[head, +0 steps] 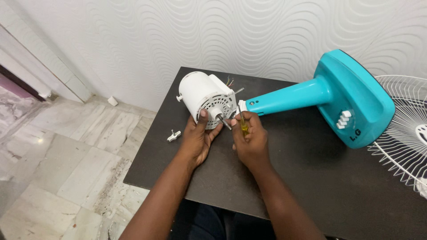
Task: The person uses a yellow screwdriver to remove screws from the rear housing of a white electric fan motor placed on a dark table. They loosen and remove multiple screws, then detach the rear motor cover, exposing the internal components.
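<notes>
On dark table point(311, 178): white fan motor housing point(202, 95) lies on side, joined to teal fan stand point(338, 95); left hand point(198, 138) cups housing, thumb pressed on face; right hand point(251, 140) fingers curled tight around yellow-handled screwdriver point(243, 126), beside motor shaft point(222, 121)

White fan grille point(402, 133), small white part point(174, 135)

Bare table point(311, 178) nearside; teal fan stand point(338, 98) blocks the right.

I see no packages, signs or screens. The only label is small dark lettering point(355, 135) on the turquoise fan base point(356, 98), low on its near face.
</notes>
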